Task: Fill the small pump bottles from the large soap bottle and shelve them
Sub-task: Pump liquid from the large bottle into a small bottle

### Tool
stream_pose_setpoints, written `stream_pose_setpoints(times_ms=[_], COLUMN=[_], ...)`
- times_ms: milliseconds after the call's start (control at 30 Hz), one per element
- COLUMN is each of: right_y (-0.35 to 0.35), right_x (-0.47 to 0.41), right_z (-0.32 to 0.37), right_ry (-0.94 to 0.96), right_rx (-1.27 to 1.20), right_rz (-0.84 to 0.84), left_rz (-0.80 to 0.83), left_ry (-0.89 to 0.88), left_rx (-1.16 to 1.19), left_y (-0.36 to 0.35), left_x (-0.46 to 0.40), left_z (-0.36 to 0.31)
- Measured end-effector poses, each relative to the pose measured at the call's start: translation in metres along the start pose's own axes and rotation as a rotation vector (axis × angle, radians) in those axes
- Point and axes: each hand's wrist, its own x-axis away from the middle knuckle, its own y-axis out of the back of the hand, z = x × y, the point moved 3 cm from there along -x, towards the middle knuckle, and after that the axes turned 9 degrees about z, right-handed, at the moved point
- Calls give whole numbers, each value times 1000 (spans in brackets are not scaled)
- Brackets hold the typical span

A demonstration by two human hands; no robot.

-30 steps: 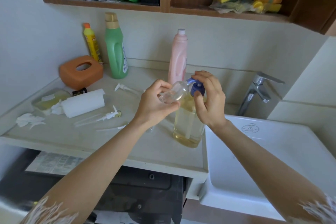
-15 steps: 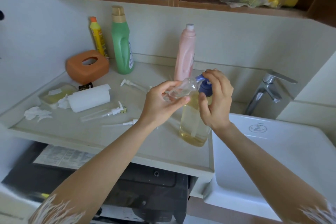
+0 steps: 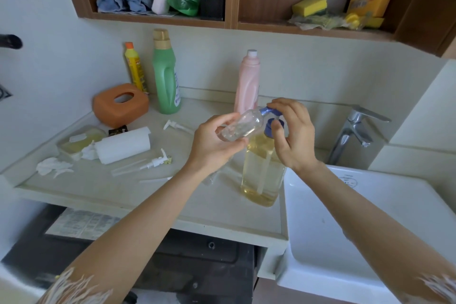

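Over the counter (image 3: 103,187) beside the sink (image 3: 320,242), the left hand (image 3: 212,145) grips a small clear bottle (image 3: 240,124) tilted to the blue pump (image 3: 270,116) of the standing large soap bottle (image 3: 261,170), while the right hand (image 3: 294,136) curls its fingers on that pump.

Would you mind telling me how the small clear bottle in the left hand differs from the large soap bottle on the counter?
The small clear bottle is tilted, its mouth at the blue nozzle; the large soap bottle stands upright on the counter. The small bottle looks nearly empty; the large bottle holds yellowish liquid. The left hand holds the small bottle, while the right hand works the large bottle's blue pump. Both are transparent.
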Motion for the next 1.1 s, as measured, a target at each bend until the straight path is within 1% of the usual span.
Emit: stream_pose_setpoints(times_ms=[67, 133, 200, 333, 467, 567, 733, 833, 967, 1100], right_y=[1, -3, -10, -18, -21, -18, -7, 4, 2, -14], right_x=[-1, 2, 6, 11, 13, 13, 6, -4, 1, 11], right_z=[-1, 0, 2, 2, -4, -2, 5, 5, 2, 1], right_ry=[-18, -19, 20, 86, -5, -44, -23, -24, -16, 41], right_rx=[-34, -75, -93, -30, 27, 12, -42, -70, -80, -41], right_rz=[23, 11, -20, -106, -161, -184, -97, -57, -43, -53], left_rz=[-29, -46, -40, -33, -20, -5, 26, 7, 6, 23], left_ry=[-15, -19, -26, -39, -9, -8, 15, 5, 19, 13], left_rx=[19, 47, 73, 116, 116, 100, 91, 114, 177, 219], left_y=[1, 2, 1, -1, -3, -4, -1, -3, -5, -8], left_x=[0, 0, 1, 5, 4, 6, 2, -1, 0, 0], left_z=[4, 7, 10, 14, 19, 20, 16, 12, 15, 18])
